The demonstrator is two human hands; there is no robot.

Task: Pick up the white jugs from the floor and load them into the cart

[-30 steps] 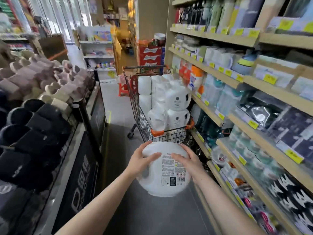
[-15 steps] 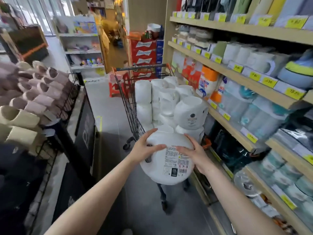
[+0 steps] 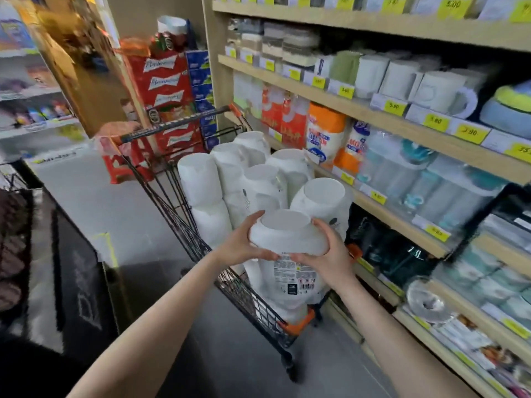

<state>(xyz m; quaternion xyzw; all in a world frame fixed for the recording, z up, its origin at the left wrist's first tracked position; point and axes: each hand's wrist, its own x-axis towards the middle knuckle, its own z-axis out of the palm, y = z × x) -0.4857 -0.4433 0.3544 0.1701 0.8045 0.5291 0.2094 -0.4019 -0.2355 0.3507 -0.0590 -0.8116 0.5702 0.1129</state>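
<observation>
A white jug [image 3: 287, 239] with a barcode label stands bottom-up at the near end of the wire shopping cart [image 3: 184, 225]. My left hand [image 3: 240, 244] grips its left side and my right hand [image 3: 330, 254] grips its right side, fingers curled round the jug's wide base. Its lower part sits inside the cart basket among several other white jugs [image 3: 258, 179] stacked upside down. The cart has orange corner bumpers and a dark handle at its far end.
Wooden shelves [image 3: 388, 116] with mugs, packets and yellow price tags run along the right, close to the cart. A dark display counter [image 3: 71, 282] borders the aisle on the left. Red beer cartons [image 3: 163, 90] and a red stool [image 3: 120, 165] stand beyond the cart. Grey floor lies between.
Both hands have carried the jug forward and over the cart's near rim, turning it bottom-up and lowering it into the basket. The view has moved closer to the cart.
</observation>
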